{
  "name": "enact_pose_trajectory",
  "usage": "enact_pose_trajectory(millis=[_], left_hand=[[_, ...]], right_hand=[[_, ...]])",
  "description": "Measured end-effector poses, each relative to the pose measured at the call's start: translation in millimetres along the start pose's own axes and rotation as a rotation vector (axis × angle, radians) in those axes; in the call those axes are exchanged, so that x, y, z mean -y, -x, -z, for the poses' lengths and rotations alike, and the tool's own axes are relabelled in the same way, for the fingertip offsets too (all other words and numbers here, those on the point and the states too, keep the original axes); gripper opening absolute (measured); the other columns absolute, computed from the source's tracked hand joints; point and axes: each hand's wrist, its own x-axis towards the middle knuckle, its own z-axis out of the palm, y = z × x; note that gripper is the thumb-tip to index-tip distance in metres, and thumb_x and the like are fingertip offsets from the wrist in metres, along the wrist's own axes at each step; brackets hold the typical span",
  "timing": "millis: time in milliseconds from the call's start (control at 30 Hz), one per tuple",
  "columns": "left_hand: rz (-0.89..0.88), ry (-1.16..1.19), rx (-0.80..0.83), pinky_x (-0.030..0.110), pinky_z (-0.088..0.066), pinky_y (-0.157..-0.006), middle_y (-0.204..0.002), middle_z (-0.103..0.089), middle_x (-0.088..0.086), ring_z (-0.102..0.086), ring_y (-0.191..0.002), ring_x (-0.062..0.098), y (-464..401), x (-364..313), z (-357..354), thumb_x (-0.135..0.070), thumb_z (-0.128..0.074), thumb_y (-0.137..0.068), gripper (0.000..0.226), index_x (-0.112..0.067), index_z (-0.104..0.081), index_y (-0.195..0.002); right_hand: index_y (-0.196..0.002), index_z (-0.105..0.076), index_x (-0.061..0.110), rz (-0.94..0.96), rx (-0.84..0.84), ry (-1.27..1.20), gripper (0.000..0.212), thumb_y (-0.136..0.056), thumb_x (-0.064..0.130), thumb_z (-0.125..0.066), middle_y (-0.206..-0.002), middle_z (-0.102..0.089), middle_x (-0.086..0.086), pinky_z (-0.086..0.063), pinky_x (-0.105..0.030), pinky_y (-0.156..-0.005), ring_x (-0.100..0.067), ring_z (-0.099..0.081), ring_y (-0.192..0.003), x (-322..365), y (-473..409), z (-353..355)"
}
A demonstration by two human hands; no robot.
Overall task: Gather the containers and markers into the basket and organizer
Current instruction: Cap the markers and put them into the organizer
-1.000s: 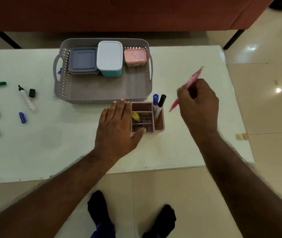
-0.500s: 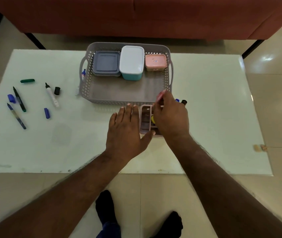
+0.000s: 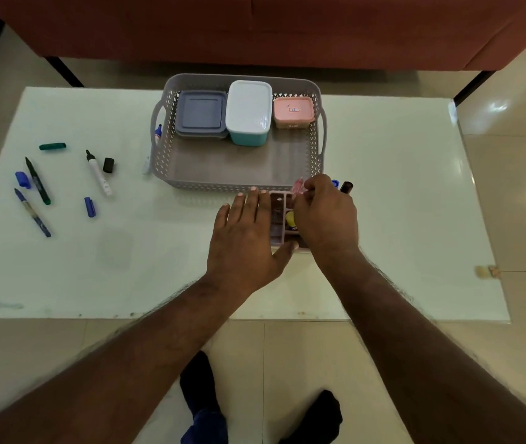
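A grey perforated basket [image 3: 159, 161] holds a grey-lidded container [image 3: 201, 113], a white-lidded teal container [image 3: 249, 110] and a small pink container [image 3: 293, 111]. In front of it stands the pink organizer [image 3: 277, 233], mostly hidden by my hands. My left hand [image 3: 245, 238] lies flat against its left side, fingers straight. My right hand [image 3: 324, 216] hovers over it, pinching a pink marker [image 3: 297, 184] that points down into a compartment. A blue cap [image 3: 335, 182] and a black marker [image 3: 346, 186] stick up behind my right hand. A yellow item [image 3: 290, 217] sits inside.
Loose on the white table [image 3: 399, 203] at left lie a green cap [image 3: 52, 146], a green pen [image 3: 38, 181], a blue pen [image 3: 32, 213], a white marker [image 3: 99, 177], a black cap [image 3: 108, 165] and two blue caps [image 3: 90, 207]. Another marker [image 3: 158, 133] lies beside the basket's left wall.
My right hand came in from the right with the pink marker and lowered it over the organizer. My left hand has stayed against the organizer.
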Motion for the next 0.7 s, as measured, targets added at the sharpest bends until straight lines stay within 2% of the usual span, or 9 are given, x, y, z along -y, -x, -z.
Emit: enact_pose_trajectory(millis=[100,200,300,400,533,633,700], left_hand=[[0.009,0.034,0.014,0.043,-0.016,-0.122,-0.164,-0.019,0.011,-0.018,-0.151,0.029,0.4,0.7,-2.2,-0.074,-0.030,-0.087,0.094,-0.012,-0.016,-0.157],[0.014,0.107,-0.022,0.041,-0.025,-0.121,-0.163,-0.025,0.008,-0.024,-0.150,0.026,2.3,2.4,0.3,-0.071,-0.031,-0.091,0.087,-0.014,-0.021,-0.156],[0.001,0.132,-0.058,0.040,-0.030,-0.119,-0.161,-0.030,0.008,-0.030,-0.148,0.025,2.1,2.8,4.1,-0.062,-0.029,-0.095,0.077,-0.015,-0.027,-0.155],[-0.002,0.127,-0.031,0.042,-0.034,-0.116,-0.160,-0.031,0.011,-0.033,-0.146,0.027,0.6,1.0,8.1,-0.055,-0.028,-0.098,0.071,-0.014,-0.027,-0.155],[0.081,0.171,-0.009,0.043,-0.048,-0.099,-0.156,-0.037,0.012,-0.048,-0.133,0.032,-3.8,-1.3,5.7,-0.041,-0.039,-0.102,0.059,-0.013,-0.029,-0.153],[0.147,0.203,0.062,0.042,-0.051,-0.091,-0.151,-0.045,0.011,-0.057,-0.122,0.033,-5.7,-5.3,1.8,-0.036,-0.039,-0.104,0.058,-0.014,-0.024,-0.155],[0.181,0.238,0.094,0.038,-0.051,-0.078,-0.129,-0.062,0.013,-0.064,-0.104,0.032,-7.8,-7.0,-0.7,-0.033,-0.039,-0.104,0.055,-0.014,-0.025,-0.153]], right_hand=[[-0.111,-0.060,0.015,0.025,-0.065,-0.016,0.019,-0.099,0.025,-0.049,-0.094,-0.070,-0.002,-0.038,-0.024,-0.068,-0.015,-0.051,-0.072,-4.4,5.4,6.5],[-0.103,-0.064,0.018,0.060,-0.266,-0.068,0.015,-0.096,0.028,-0.054,-0.089,-0.071,0.004,-0.037,-0.022,-0.066,-0.013,-0.058,-0.072,-19.0,15.4,19.6],[-0.100,-0.065,0.019,-0.027,-0.377,-0.100,0.015,-0.094,0.030,-0.057,-0.093,-0.072,0.006,-0.037,-0.021,-0.069,-0.016,-0.066,-0.081,-46.9,23.0,26.8],[-0.117,-0.062,0.018,-0.153,-0.238,-0.037,0.033,-0.093,0.039,-0.056,-0.110,-0.069,0.005,-0.037,-0.024,-0.076,-0.018,-0.064,-0.098,-75.3,27.0,19.2],[-0.134,-0.051,0.018,-0.212,-0.020,-0.086,0.053,-0.093,0.051,-0.053,-0.120,-0.068,0.001,-0.047,-0.032,-0.086,-0.021,-0.064,-0.108,-91.7,28.2,1.4],[-0.136,-0.050,0.021,-0.211,0.005,-0.140,0.050,-0.096,0.050,-0.050,-0.121,-0.068,0.001,-0.050,-0.034,-0.088,-0.020,-0.066,-0.106,-89.2,27.5,-2.5],[-0.135,-0.053,0.023,-0.192,0.020,-0.158,0.042,-0.098,0.044,-0.048,-0.119,-0.070,0.001,-0.048,-0.029,-0.081,-0.019,-0.067,-0.102,-86.2,26.2,-3.1]])
